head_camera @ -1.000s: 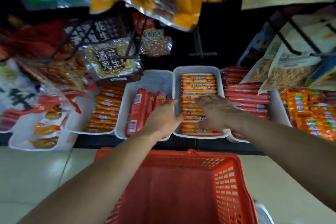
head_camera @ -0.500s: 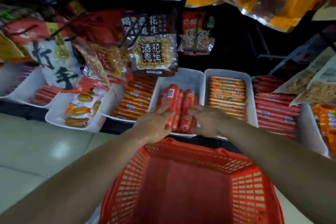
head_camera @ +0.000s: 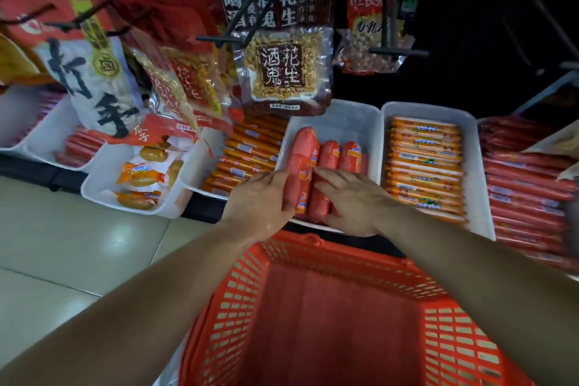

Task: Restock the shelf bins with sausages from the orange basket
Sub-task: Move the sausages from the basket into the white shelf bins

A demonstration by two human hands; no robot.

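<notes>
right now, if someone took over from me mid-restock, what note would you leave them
Left hand: open, fingers laid on the leftmost thick red sausage.
Right hand: open, flat across the sausages beside it.
The thick red sausages lie side by side at the near end of the white bin; its far end is bare.
Orange basket: below the shelf, no sausages visible in it.
Done: basket looks emptied.
Left: probably just squaring up this row.
</notes>
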